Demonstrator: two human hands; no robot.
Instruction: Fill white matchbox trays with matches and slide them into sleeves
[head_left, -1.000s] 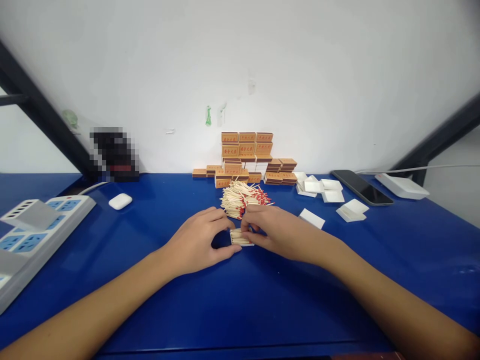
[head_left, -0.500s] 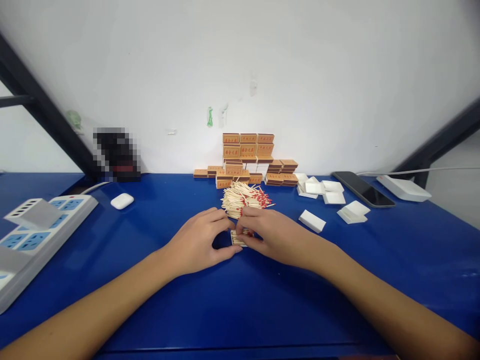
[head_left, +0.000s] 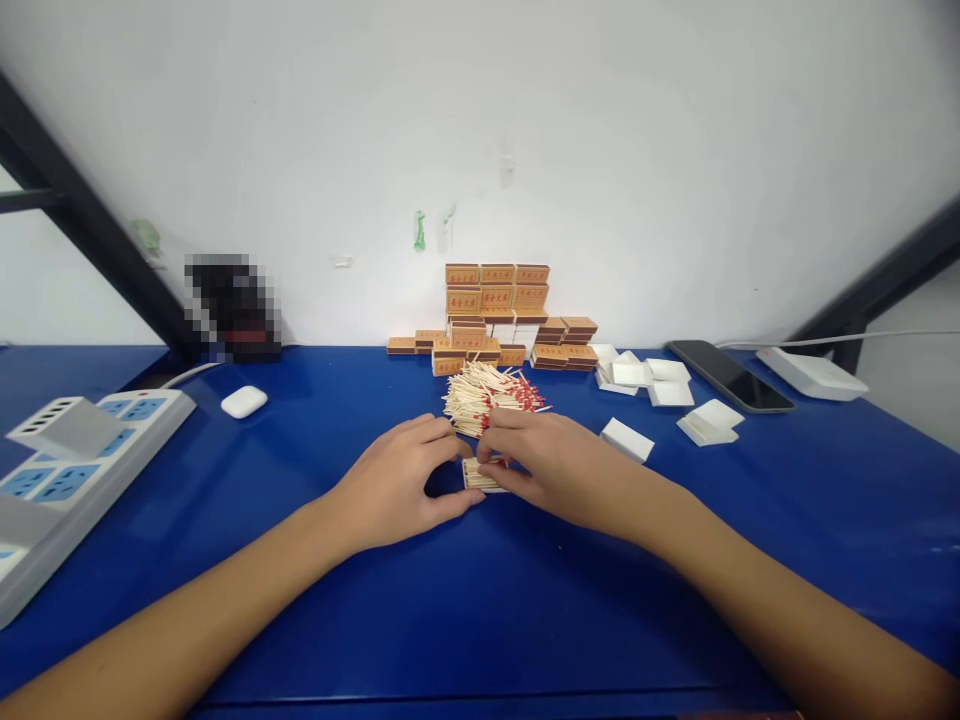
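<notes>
A small white matchbox tray (head_left: 469,474) lies on the blue table, filled with pale matches (head_left: 480,480). My left hand (head_left: 401,485) grips its left end, thumb at the near side and fingers at the far side. Over the tray's right part, my right hand (head_left: 547,465) has its thumb and fingertips closed together on matches; how many are between them is hidden. Just behind both hands sits a loose heap of red-tipped matches (head_left: 480,392), partly covered by the right hand's knuckles.
Stacked orange matchboxes (head_left: 496,298) stand against the wall behind the heap. Right of it lie white empty trays (head_left: 630,374), a single tray (head_left: 627,440), a phone (head_left: 729,376) and a white box-shaped device (head_left: 811,374). Left are an earbud case (head_left: 244,402) and a power strip (head_left: 142,425).
My right hand has shifted slightly right and its fingertips have lifted a little, showing more matches in the tray. My left hand stays in place.
</notes>
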